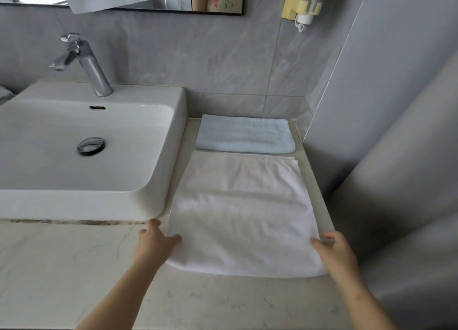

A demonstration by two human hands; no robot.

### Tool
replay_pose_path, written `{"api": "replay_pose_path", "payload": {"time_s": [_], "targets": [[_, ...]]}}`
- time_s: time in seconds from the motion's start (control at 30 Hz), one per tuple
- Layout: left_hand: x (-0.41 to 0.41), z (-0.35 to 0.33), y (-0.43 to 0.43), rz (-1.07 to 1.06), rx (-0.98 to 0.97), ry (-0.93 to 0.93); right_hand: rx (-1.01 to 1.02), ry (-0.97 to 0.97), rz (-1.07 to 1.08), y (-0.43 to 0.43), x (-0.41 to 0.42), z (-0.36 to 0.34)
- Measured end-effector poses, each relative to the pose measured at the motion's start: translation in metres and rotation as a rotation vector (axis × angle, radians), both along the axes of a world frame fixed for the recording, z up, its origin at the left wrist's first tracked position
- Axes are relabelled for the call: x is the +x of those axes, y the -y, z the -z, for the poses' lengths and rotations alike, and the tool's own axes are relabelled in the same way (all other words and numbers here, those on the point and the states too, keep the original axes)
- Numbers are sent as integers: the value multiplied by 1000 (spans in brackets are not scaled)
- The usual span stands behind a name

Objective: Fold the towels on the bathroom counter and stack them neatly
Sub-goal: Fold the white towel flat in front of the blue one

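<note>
One view only: head-worn, wide-angle, facing forward and down onto counter (223,302), close. White towel (238,218) mid-frame; sink (158,200) left, side wall (396,106) right, mirror (178,2) strip at top. Left hand (157,241), right hand (335,251) reach in from below. Lines bow toward frame edges.

Right of sink (74,205), flat towel (238,215) on counter (62,267); folded towel (245,137) behind it, against wall (223,64).

Left hand (156,240) and right hand (334,250) at near corners of white towel (238,218), blue towel (245,136) beyond
</note>
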State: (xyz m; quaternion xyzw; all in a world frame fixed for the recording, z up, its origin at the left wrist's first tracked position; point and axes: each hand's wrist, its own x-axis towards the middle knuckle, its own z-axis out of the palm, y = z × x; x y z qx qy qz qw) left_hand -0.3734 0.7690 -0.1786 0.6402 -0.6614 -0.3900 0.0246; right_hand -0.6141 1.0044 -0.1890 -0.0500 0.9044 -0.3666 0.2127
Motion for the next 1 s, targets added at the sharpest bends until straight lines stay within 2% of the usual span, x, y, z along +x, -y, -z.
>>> {"api": "replay_pose_path", "payload": {"time_s": [0.07,0.13,0.23,0.33,0.43,0.5,0.57,0.7,0.77,0.87,0.93,1.0], "targets": [[-9,1,9,-76,-36,-95,3,-11,-8,5,-2,1],[-15,-1,15,-143,59,-200,-24,16,-28,9,-2,0],[-13,-5,21,-88,239,-177,-33,92,-41,9,-6,-3],[-16,-14,24,-21,309,-159,17,139,-85,10,-12,-9],[-33,-12,31,-98,260,-259,-48,143,-56,22,-16,-13],[-49,-9,35,-160,108,-322,-149,131,-7,34,-20,-13],[-61,-7,39,-126,19,-337,-217,119,21,46,-27,-10],[-66,-3,47,-47,82,-405,-214,62,-33,59,-40,-1],[-63,1,52,50,64,-349,-203,16,-75,61,-46,2],[-62,5,57,215,-164,-101,-142,-88,-106,61,-50,8],[-65,6,53,285,-272,65,-32,-133,-128,62,-47,8],[-70,10,46,318,-306,156,200,-228,-206,65,-40,5]]}}
